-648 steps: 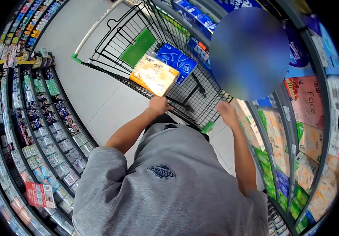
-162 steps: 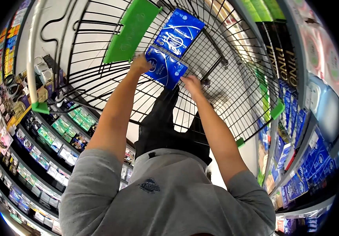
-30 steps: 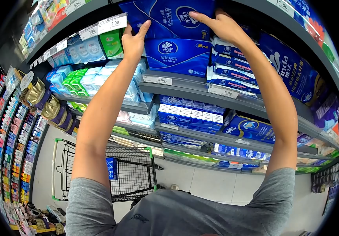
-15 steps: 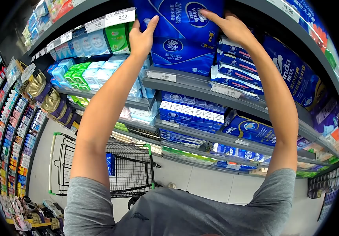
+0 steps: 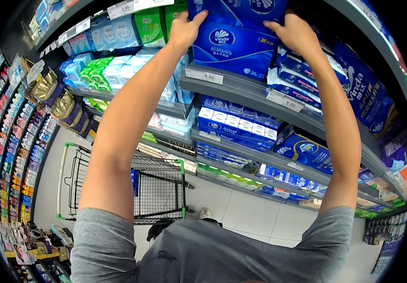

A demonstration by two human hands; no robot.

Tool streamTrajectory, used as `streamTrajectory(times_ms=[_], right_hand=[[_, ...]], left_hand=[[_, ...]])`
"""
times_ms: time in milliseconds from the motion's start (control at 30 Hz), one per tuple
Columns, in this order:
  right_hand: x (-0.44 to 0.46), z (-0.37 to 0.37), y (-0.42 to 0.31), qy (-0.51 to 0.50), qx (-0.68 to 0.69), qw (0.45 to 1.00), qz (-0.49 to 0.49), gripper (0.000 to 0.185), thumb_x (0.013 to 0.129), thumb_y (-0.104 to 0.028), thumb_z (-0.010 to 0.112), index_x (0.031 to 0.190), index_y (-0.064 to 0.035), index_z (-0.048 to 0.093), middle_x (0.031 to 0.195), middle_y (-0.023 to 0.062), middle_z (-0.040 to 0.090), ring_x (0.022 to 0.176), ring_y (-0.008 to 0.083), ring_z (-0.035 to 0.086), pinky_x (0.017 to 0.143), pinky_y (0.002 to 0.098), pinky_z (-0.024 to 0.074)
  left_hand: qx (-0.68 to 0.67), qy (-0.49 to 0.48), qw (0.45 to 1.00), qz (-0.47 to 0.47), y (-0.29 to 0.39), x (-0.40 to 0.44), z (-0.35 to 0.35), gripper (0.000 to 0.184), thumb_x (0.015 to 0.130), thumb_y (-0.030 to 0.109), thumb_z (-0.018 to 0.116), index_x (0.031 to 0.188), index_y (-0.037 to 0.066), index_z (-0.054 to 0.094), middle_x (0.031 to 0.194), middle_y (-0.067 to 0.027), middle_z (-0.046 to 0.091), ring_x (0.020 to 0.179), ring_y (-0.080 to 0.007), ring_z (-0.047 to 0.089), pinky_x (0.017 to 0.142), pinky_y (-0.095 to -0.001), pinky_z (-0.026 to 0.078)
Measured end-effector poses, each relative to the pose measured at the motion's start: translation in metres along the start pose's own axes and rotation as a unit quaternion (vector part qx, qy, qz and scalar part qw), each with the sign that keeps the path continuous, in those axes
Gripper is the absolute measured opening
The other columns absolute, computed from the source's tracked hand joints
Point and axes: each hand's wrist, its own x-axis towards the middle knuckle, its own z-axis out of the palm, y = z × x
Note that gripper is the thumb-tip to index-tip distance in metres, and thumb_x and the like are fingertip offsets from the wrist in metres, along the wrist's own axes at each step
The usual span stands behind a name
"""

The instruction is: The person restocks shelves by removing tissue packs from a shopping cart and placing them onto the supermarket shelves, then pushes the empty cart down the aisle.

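Observation:
A large blue Vinda tissue pack (image 5: 234, 10) is held between my two hands at the top of the view, its upper part cut off by the frame. My left hand (image 5: 188, 30) is closed on its left edge, thumb on the front face. My right hand (image 5: 297, 34) grips the lower right side, its thumb against the front and the other fingers partly hidden. Directly beneath it, another blue Vinda pack (image 5: 241, 47) sits on the shelf behind a 9.90 price tag (image 5: 204, 75).
Smaller tissue packs (image 5: 297, 78) lie stacked at the right, beside a large blue pack (image 5: 366, 92). Green and pale-blue packs (image 5: 149, 28) fill the left shelves. A wire shopping cart (image 5: 158, 188) with a blue item (image 5: 135, 183) inside stands at lower left on the tiled floor (image 5: 246, 214).
The view has shifted, so the shelves appear higher and further right. My right hand has moved down toward the pack's lower right side; my left hand stays at its left edge.

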Motion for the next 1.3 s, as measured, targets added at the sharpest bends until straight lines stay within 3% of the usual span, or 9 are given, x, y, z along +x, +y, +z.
streamTrajectory(times_ms=[233, 267, 333, 400, 500, 733, 933, 1067, 1300], right_hand=[[-0.012, -0.006, -0.014, 0.061, -0.151, 0.987, 0.010, 0.064, 0.078, -0.054, 0.061, 0.102, 0.0046, 0.062, 0.088, 0.0237, 0.065, 0.082, 0.0334, 0.066, 0.073, 0.0404, 0.0515], [-0.032, -0.011, -0.043, 0.167, -0.162, 0.971, 0.047, 0.066, 0.071, -0.020, 0.069, 0.129, -0.0024, 0.042, 0.128, 0.0251, 0.044, 0.120, 0.0376, 0.042, 0.101, 0.0449, 0.0331], [-0.031, 0.002, -0.029, 0.385, -0.240, 0.868, -0.200, 0.057, 0.079, -0.049, 0.063, 0.104, 0.0021, 0.062, 0.094, 0.0197, 0.065, 0.089, 0.0315, 0.064, 0.078, 0.0375, 0.0497], [-0.063, 0.008, -0.074, 0.380, -0.091, 0.875, -0.285, 0.034, 0.079, -0.025, 0.070, 0.103, -0.0004, 0.064, 0.101, 0.0160, 0.065, 0.094, 0.0274, 0.062, 0.082, 0.0343, 0.0482], [-0.105, 0.057, -0.112, 0.191, 0.074, 0.920, -0.335, 0.023, 0.079, -0.018, 0.067, 0.097, -0.0036, 0.064, 0.093, 0.0116, 0.065, 0.085, 0.0270, 0.062, 0.077, 0.0334, 0.0482], [-0.247, 0.222, -0.237, -0.616, 0.093, 0.766, -0.156, 0.051, 0.078, -0.028, 0.067, 0.118, 0.0006, 0.053, 0.109, 0.0229, 0.059, 0.100, 0.0356, 0.058, 0.089, 0.0397, 0.0452], [-0.420, 0.424, -0.340, -0.684, 0.382, 0.610, 0.123, 0.064, 0.076, -0.029, 0.073, 0.123, 0.0070, 0.047, 0.117, 0.0228, 0.057, 0.107, 0.0291, 0.056, 0.090, 0.0331, 0.0447], [-0.475, 0.529, -0.428, -0.676, 0.331, 0.637, 0.166, 0.065, 0.076, -0.034, 0.070, 0.124, 0.0047, 0.048, 0.117, 0.0233, 0.056, 0.109, 0.0312, 0.055, 0.091, 0.0354, 0.0434], [-0.486, 0.670, -0.561, -0.556, 0.239, 0.794, -0.060, 0.068, 0.076, -0.024, 0.065, 0.133, -0.0005, 0.037, 0.141, 0.0172, 0.033, 0.124, 0.0341, 0.039, 0.101, 0.0393, 0.0360]], left_hand=[[0.161, 0.036, 0.986, 0.017, 0.013, -0.009, -0.014, 0.030, 0.081, 0.023, 0.065, 0.094, -0.004, 0.065, 0.084, -0.0158, 0.068, 0.071, -0.0199, 0.064, 0.066, -0.0308, 0.049], [0.119, 0.074, 0.988, 0.072, 0.006, -0.016, -0.018, 0.029, 0.081, 0.022, 0.064, 0.095, -0.003, 0.065, 0.086, -0.0164, 0.068, 0.074, -0.0231, 0.065, 0.067, -0.0313, 0.049], [0.132, 0.061, 0.987, 0.070, 0.002, -0.046, -0.036, 0.028, 0.081, 0.021, 0.064, 0.096, -0.002, 0.065, 0.089, -0.0166, 0.068, 0.080, -0.0250, 0.066, 0.071, -0.0314, 0.049], [0.190, 0.028, 0.971, 0.140, -0.025, -0.082, -0.067, 0.026, 0.083, 0.021, 0.062, 0.099, 0.002, 0.067, 0.100, -0.0163, 0.067, 0.094, -0.0277, 0.063, 0.084, -0.0339, 0.046], [0.242, 0.026, 0.952, 0.187, -0.083, -0.168, -0.132, 0.017, 0.079, 0.022, 0.062, 0.087, 0.008, 0.067, 0.089, -0.0134, 0.065, 0.088, -0.0322, 0.059, 0.076, -0.0387, 0.046], [0.382, -0.195, 0.774, -0.466, -0.293, -0.536, -0.367, 0.029, 0.072, 0.025, 0.059, 0.086, 0.002, 0.068, 0.085, -0.0212, 0.065, 0.087, -0.0357, 0.062, 0.078, -0.0407, 0.049], [0.213, 0.089, 0.637, -0.735, -0.294, -0.636, -0.473, 0.037, 0.072, 0.024, 0.067, 0.096, -0.003, 0.066, 0.090, -0.0231, 0.066, 0.093, -0.0323, 0.063, 0.082, -0.0367, 0.047], [0.091, 0.205, 0.625, -0.748, -0.342, -0.667, -0.496, 0.022, 0.077, 0.018, 0.062, 0.084, -0.003, 0.062, 0.067, -0.0084, 0.057, 0.053, -0.0157, 0.051, 0.046, -0.0279, 0.041], [-0.097, 0.336, 0.558, -0.752, -0.413, -0.665, -0.511, 0.042, 0.079, 0.023, 0.065, 0.112, 0.003, 0.050, 0.104, -0.0073, 0.051, 0.092, -0.0202, 0.049, 0.077, -0.0357, 0.044]])
